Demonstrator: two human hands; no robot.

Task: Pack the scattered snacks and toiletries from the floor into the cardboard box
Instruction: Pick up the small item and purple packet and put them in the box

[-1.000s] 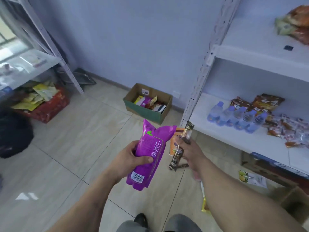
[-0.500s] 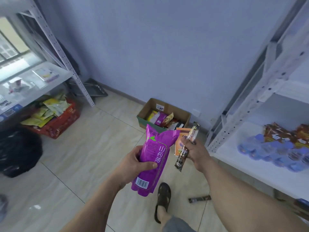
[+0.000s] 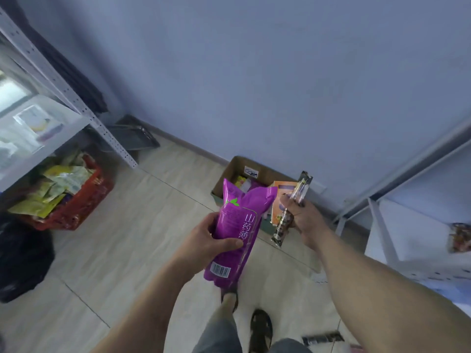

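My left hand (image 3: 211, 242) grips a purple snack bag (image 3: 238, 229) upright at chest height. My right hand (image 3: 304, 221) holds a long dark snack stick (image 3: 293, 207) together with an orange packet (image 3: 281, 202). Behind both, against the blue wall, stands the open cardboard box (image 3: 233, 171) with several packets inside, partly hidden by what I hold. Another dark snack stick (image 3: 322, 338) lies on the floor by my right foot.
A red basket (image 3: 84, 202) full of yellow packets sits under the left metal shelf (image 3: 46, 128). A black bag (image 3: 23, 258) lies at far left. White shelving (image 3: 413, 230) stands on the right. A metal tray (image 3: 132, 137) leans near the wall. My feet in sandals are below.
I have walked closer to the cardboard box; it now sits directly behind my hands. The right shelving with water bottles has slid out of view. Both hands keep their items.
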